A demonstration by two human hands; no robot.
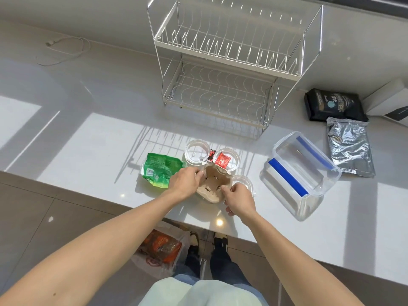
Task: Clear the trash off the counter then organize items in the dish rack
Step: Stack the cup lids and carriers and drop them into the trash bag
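A beige cardboard cup carrier [213, 182] lies near the counter's front edge. My left hand [184, 183] grips its left rim and my right hand [239, 200] pinches its right rim. Around it lie a crumpled green wrapper [160, 170], two clear plastic lids [196, 152], a red sauce packet [222, 161] resting in the right lid, a small dark packet [210, 155] and a third clear lid [242, 182] partly hidden by my right hand. The white two-tier wire dish rack [227, 69] stands empty at the back.
A clear plastic container with blue-edged lid [302, 173] sits to the right. Further right lie a silver foil bag [350, 146] and a black bag [334, 104]. A white cable [66, 48] lies at the back left. A plastic bag with trash [160, 248] sits on the floor below.
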